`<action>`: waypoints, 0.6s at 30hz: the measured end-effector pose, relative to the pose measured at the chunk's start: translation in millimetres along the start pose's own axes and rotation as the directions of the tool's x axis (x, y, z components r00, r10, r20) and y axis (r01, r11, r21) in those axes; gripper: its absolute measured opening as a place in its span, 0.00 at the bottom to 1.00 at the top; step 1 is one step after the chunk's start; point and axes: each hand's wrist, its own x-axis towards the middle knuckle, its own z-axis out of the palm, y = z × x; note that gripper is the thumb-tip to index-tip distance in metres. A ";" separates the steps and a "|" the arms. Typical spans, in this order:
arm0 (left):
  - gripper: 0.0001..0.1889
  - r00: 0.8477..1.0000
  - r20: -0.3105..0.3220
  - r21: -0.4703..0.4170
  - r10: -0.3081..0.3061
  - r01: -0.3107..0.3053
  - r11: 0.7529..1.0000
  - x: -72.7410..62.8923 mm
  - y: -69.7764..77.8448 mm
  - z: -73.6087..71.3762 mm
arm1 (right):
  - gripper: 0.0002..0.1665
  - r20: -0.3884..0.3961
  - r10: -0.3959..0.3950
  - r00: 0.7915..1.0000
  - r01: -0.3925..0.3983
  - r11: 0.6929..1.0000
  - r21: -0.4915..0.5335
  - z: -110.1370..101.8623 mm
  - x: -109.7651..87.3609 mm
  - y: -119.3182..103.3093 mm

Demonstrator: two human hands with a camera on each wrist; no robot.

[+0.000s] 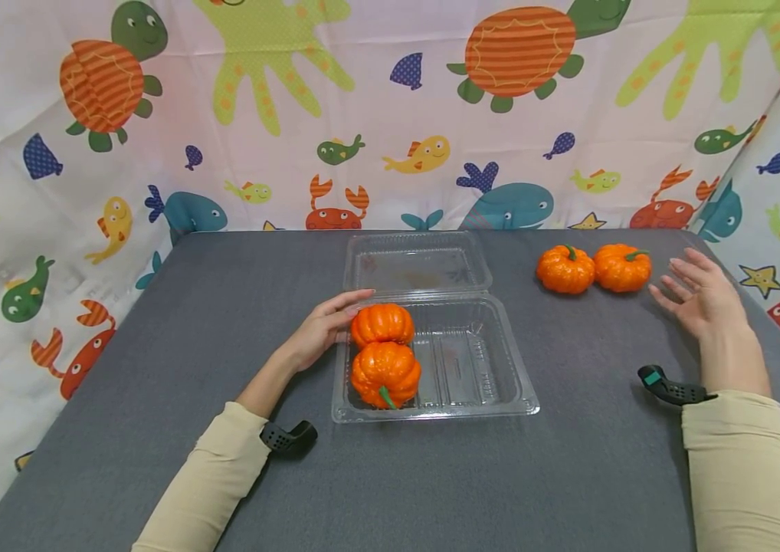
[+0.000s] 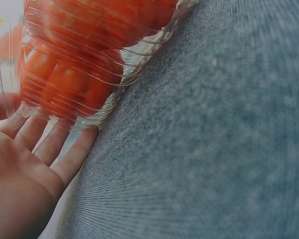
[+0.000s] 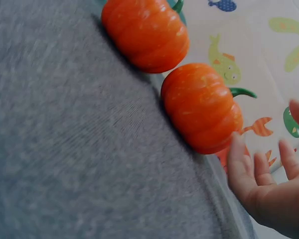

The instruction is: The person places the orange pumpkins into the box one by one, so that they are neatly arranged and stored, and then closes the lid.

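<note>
A clear plastic clamshell container (image 1: 462, 368) lies opened out on the table, its lid (image 1: 417, 264) folded back behind the base. Two small orange pumpkins sit in the base's left side: a rear one (image 1: 381, 323) and a front one (image 1: 386, 374) with a green stem. My left hand (image 1: 321, 330) rests against the container's left wall; in the left wrist view its fingers (image 2: 52, 142) lie extended along the ribbed plastic. Two more pumpkins, one (image 1: 565, 270) beside the other (image 1: 622, 267), stand at the back right. Just right of them is my right hand (image 1: 707, 299), fingers spread and holding nothing.
A dark grey cloth (image 1: 431, 483) covers the table. Behind it and along both sides hangs a white curtain (image 1: 280, 184) printed with sea animals. Black bands (image 1: 673, 387) are on both wrists.
</note>
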 end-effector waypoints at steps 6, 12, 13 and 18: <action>0.24 1.000 -0.002 0.003 0.001 -0.001 1.000 0.0 -0.9 -0.2 | 0.50 0.032 0.010 0.999 -0.002 0.965 -0.261 2.5 6.8 11.2; 0.24 1.000 -0.003 0.002 0.001 -0.001 1.000 -0.1 -0.3 0.4 | 0.55 0.055 -0.046 0.997 0.065 0.912 -0.405 10.1 10.1 24.7; 0.24 1.000 -0.002 0.003 0.002 -0.002 1.000 -0.1 -0.2 0.4 | 0.56 0.048 -0.057 0.997 0.072 0.902 -0.426 12.1 10.2 26.0; 0.24 1.000 -0.002 0.007 0.007 -0.007 1.000 -0.1 0.0 0.3 | 0.62 -0.044 -0.125 0.991 0.080 0.831 -0.551 24.5 9.8 31.3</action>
